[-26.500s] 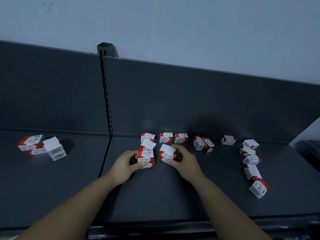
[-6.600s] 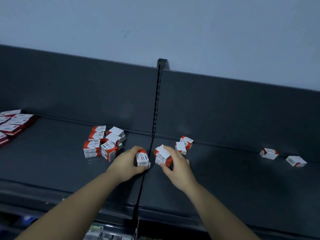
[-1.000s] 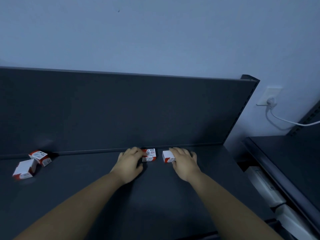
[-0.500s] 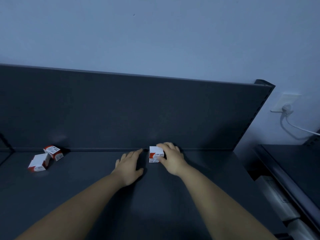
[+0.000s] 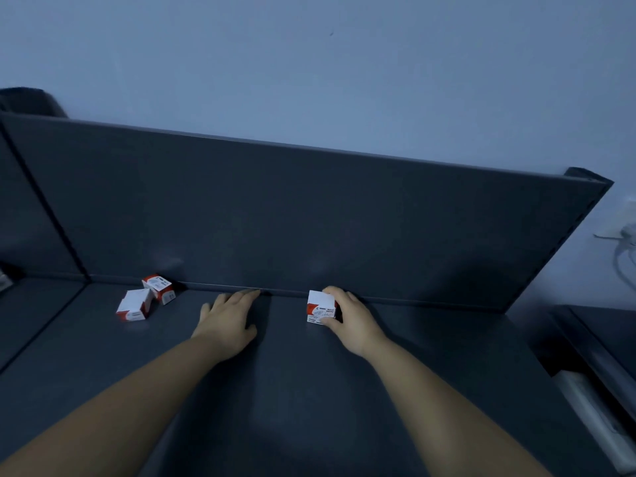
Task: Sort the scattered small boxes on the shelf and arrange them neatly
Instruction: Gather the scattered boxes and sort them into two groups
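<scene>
Holding box [image 5: 321,309] at far shelf [image 5: 309,418] edge, likely to align | right grip [image 5: 356,325] curled round it | left grip [image 5: 229,321] flat, empty

Our right grip [image 5: 351,318] holds a red-and-white box [image 5: 321,309] upright on the shelf [image 5: 309,390]. Left of our left grip [image 5: 229,320], a second box [image 5: 135,304] lies just beside a third box [image 5: 158,289].

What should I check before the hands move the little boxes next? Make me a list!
1. Right hand grips the held box: ok.
2. Left hand free, flat on the shelf: ok.
3. Back box lined up straight: not ok, askew.
4. Front box lined up straight: not ok, askew.
5. Held box touching the back panel: cannot tell.
</scene>
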